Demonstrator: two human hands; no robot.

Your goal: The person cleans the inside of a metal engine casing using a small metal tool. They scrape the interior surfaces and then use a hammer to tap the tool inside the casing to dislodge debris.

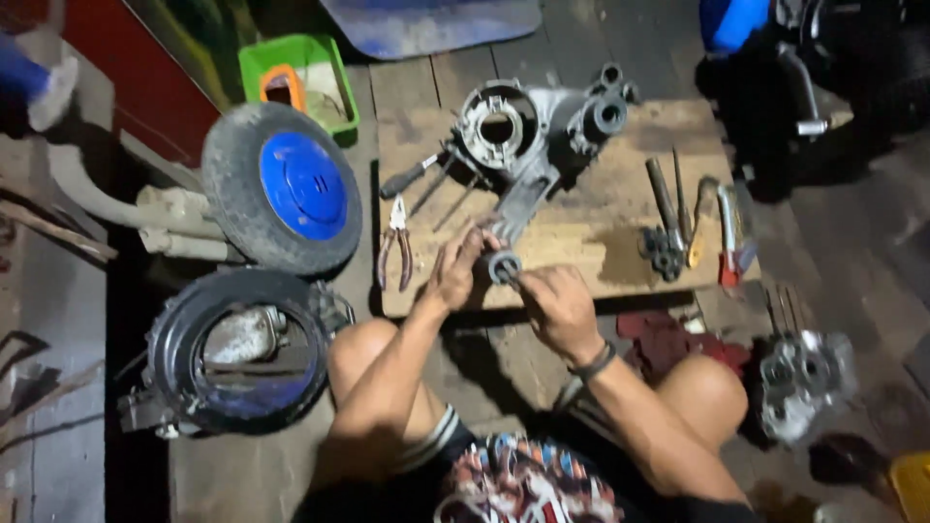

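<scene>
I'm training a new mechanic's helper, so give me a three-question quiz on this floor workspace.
1. True or false: the red-handled pliers lie on the wooden board.
2. Which lies nearest the left hand? A green plastic tub; B small dark round ring part; C blue-hubbed rubber wheel.
3. Fill in: the right hand wears a dark ____ at the wrist.

Key: 1 true; 2 B; 3 band.

Wooden board (601, 266) lies mid-frame on the plank floor (455, 82). On it: grey engine casing (528, 131) at top centre, pliers (395, 242) at left edge, screwdriver (412, 176), hand tools (693, 218) and sockets (662, 252) at right.
</scene>
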